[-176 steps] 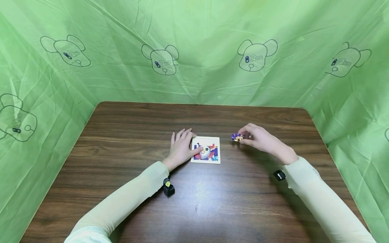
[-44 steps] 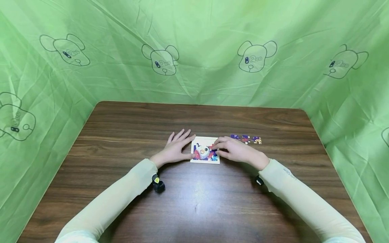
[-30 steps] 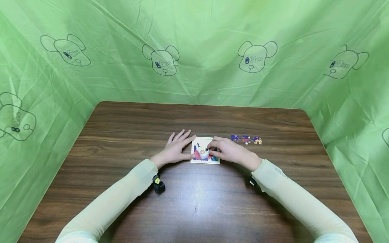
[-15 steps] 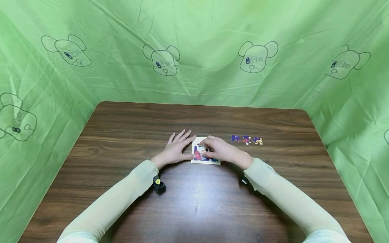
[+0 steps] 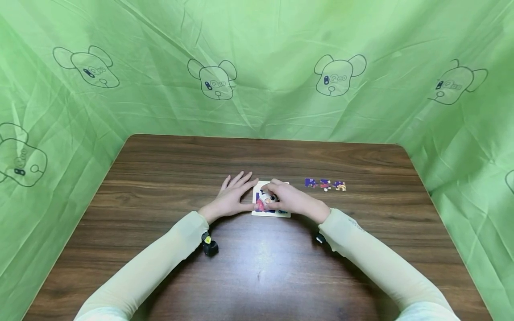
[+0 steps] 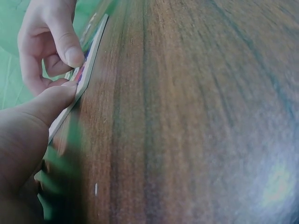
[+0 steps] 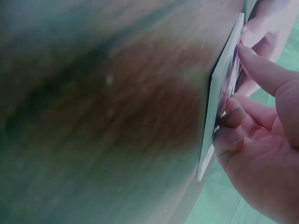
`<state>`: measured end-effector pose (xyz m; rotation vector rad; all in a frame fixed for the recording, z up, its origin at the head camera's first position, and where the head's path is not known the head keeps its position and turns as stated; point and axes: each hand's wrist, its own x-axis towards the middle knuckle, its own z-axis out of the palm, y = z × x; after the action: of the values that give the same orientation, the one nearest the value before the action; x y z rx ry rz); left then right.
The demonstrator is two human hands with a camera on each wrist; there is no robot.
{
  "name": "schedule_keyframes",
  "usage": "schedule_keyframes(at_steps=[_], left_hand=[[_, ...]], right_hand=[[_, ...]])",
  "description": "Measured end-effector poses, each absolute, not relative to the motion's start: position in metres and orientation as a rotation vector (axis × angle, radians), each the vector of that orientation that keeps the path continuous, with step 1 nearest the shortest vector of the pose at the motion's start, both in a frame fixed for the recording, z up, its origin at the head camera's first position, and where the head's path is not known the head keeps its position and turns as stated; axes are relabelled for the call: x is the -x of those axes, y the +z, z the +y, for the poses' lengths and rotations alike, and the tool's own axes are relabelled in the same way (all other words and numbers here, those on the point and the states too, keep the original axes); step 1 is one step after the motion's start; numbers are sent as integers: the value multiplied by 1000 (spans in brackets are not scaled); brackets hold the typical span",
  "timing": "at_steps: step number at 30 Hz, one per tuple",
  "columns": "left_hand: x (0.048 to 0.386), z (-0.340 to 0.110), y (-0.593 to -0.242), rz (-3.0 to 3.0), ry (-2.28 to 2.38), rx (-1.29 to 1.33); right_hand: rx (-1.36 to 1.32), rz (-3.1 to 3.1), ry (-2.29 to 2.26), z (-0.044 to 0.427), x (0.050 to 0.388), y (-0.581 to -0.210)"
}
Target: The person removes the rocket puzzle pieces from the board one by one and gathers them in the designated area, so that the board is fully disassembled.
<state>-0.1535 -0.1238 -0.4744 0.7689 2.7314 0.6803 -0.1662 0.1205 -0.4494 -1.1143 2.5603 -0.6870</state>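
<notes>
"Well, what stood at the far left?"

"Green cloth (image 5: 60, 116), marked with outlined animal heads, hung there and ran along behind the surface (image 5: 168, 187), which was dark, grained wood."

"And next?"

"A pale left sleeve (image 5: 152, 267) reached in, with a black wrist device (image 5: 210, 246) at its cuff. Beyond it the person's left hand (image 5: 226, 200) lay with its fingers spread, the thumb touching the left side of a puzzle board (image 5: 271, 214) and the index fingertip by the board's far left corner."

"Where exactly was that board?"

"Flat near the middle of the surface, between the two hands, its rim whitish, with white, red and purple showing inside."

"What of the right hand (image 5: 292, 198)?"

"It arched over the board from the right, thumb and fingers bent, tips down at the picture. Whether they pinched a piece could not be told. In the head view a narrow gap kept the hands apart."

"And farther right?"

"Three loose pieces lay in a row, well apart from the board: a purple piece (image 5: 310, 183), a red and purple piece (image 5: 325, 183), and a purple and yellow piece (image 5: 340, 186). Nearer the person, a second black device (image 5: 320, 238) showed below the cuff of the right sleeve (image 5: 377, 261)."
</notes>
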Motion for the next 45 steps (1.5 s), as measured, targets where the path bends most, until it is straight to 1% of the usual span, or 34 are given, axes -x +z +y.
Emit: schedule_keyframes(at_steps=[14,31,45], left_hand=[[153,-123,-473,2721,686,-747],[154,-121,-473,2740,675,-761],[153,-123,-473,2727,670,-754]], right_hand=[[1023,2579,-680,108,164,-445],[1133,2638,-778,111,156,-451],[1204,2680,-744,111,155,-450]])
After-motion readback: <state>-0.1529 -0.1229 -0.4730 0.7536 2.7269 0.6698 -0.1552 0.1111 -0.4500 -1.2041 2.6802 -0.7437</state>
